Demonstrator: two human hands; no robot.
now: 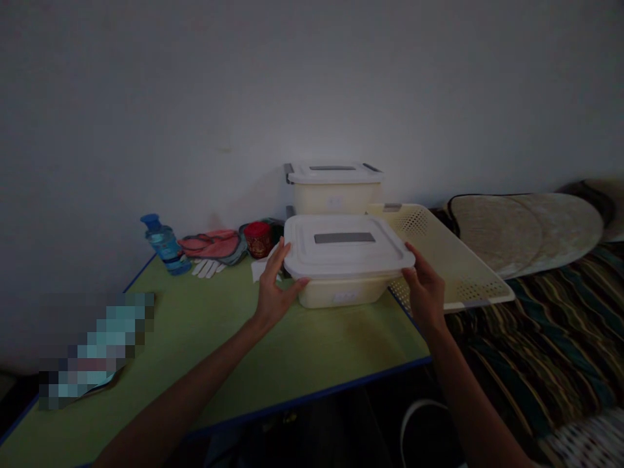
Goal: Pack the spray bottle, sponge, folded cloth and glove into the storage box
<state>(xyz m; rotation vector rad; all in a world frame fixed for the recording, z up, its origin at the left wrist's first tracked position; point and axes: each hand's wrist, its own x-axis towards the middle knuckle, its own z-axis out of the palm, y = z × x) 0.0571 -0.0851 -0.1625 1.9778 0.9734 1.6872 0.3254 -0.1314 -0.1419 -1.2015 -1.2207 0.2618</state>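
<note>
A cream storage box [344, 292] with a white lid [302, 257] is in front of me at the green table. The lid lies over the box and has a grey strip on top. My left hand [275, 289] grips the lid's left front corner, thumb at the front edge and fingers along the side. At the right corner, my right hand [426, 286] pinches the rim between thumb and fingers. Whether the box bottom rests fully on the table I cannot tell.
Another lidded box [336, 195] stands behind, against the wall. A cream basket [439, 260] leans over the table's right edge onto a striped couch [560, 312]. On the left are a blue bottle [168, 247], pink cloth [212, 244], white gloves [208, 267] and a red container [258, 239].
</note>
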